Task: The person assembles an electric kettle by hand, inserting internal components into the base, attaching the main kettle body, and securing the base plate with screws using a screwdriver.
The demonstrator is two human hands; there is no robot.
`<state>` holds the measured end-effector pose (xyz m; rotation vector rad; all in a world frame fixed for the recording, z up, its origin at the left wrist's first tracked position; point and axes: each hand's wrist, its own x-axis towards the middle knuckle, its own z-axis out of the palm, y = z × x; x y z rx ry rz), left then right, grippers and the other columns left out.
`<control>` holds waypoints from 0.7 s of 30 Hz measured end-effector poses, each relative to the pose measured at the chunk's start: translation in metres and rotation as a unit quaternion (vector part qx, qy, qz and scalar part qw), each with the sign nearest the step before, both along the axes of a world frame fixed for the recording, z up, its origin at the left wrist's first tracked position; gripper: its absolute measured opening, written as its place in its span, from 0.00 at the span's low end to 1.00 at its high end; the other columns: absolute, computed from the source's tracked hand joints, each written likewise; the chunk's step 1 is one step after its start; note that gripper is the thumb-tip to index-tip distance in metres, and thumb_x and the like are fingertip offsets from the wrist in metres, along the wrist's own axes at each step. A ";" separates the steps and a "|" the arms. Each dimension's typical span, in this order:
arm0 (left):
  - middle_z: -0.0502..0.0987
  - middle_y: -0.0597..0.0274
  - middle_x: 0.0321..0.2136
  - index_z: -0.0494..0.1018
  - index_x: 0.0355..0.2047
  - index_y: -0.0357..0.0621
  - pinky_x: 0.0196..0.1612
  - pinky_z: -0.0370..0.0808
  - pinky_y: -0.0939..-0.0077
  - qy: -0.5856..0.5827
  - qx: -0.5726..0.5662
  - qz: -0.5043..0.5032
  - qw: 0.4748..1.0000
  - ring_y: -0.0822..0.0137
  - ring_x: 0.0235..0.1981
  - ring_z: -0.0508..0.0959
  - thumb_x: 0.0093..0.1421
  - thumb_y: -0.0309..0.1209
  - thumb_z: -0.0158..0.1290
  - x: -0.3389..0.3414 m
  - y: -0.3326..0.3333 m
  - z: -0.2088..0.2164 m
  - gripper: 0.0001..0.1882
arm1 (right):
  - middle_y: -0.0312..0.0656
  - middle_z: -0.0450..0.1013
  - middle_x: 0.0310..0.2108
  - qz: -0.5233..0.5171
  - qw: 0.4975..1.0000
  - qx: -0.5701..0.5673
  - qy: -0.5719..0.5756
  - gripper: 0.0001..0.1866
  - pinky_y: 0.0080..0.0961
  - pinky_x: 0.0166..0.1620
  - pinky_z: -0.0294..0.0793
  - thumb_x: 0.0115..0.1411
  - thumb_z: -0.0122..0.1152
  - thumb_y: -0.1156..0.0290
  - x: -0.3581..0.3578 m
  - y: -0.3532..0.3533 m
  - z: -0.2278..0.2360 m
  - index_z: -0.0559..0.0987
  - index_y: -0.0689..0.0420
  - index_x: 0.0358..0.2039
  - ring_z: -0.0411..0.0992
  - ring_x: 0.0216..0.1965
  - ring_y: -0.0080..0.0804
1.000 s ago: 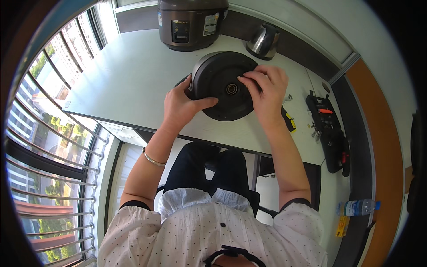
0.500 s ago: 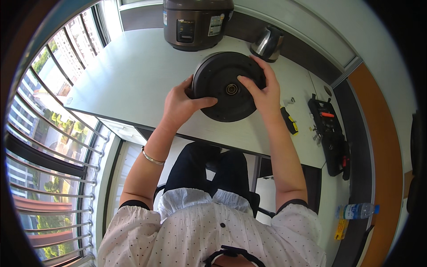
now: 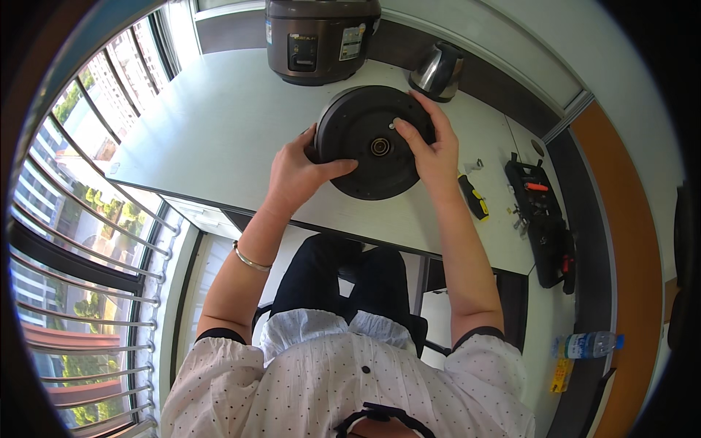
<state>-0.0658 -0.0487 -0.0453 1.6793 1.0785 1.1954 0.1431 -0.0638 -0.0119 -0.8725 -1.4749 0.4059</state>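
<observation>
Two hands frame a round black disc-shaped lid [image 3: 372, 142] that lies flat near the middle of the white table [image 3: 182, 131], closer to its far edge than its near one. The left hand [image 3: 296, 171] grips the disc's left rim, thumb laid across the top face and fingers curled under the edge. The right hand [image 3: 431, 150] rests on the right side, fingers spread loosely open over the top, one fingertip touching a small pale spot near the brass-coloured hub at the centre; it clamps nothing.

My reading is that the disc is being steadied and felt over at its centre fitting; any next move would need the left grip firm so the disc does not turn or slide.

At the far edge stands a dark cooker body [image 3: 321, 36] with a small pale rectangular label on its front right and a panel at centre. A steel kettle [image 3: 438, 69] sits just right of it. A yellow-and-black screwdriver [image 3: 473, 197] lies near the near edge, beside the right wrist. A plastic bottle [image 3: 588, 343] with a blue label lies well off to the right.
</observation>
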 end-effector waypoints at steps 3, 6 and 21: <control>0.81 0.52 0.32 0.74 0.46 0.33 0.42 0.76 0.73 0.013 0.002 0.022 1.000 0.62 0.35 0.81 0.41 0.45 0.67 0.002 -0.002 0.001 0.36 | 0.43 0.74 0.45 -0.007 1.000 -0.002 0.005 0.24 0.23 0.49 0.72 0.54 0.67 0.74 -0.001 -0.001 0.000 0.73 0.61 0.51 0.73 0.45 0.28; 0.80 0.54 0.32 0.75 0.44 0.34 0.40 0.75 0.75 0.003 -0.010 0.019 1.000 0.64 0.34 0.80 0.44 0.44 0.66 0.005 -0.009 0.012 0.32 | 0.44 0.74 0.45 -0.019 1.000 0.008 0.006 0.24 0.23 0.49 0.72 0.53 0.67 0.74 -0.001 -0.001 -0.003 0.74 0.61 0.51 0.73 0.44 0.29; 0.78 0.61 0.24 0.78 0.36 0.35 0.29 0.71 0.78 0.069 -0.017 0.065 0.995 0.72 0.24 0.75 0.46 0.48 0.63 0.013 -0.012 0.029 0.27 | 0.46 0.72 0.49 -0.044 0.999 0.020 -0.014 0.25 0.24 0.52 0.70 0.54 0.66 0.73 0.003 -0.001 -0.010 0.72 0.60 0.53 0.72 0.48 0.32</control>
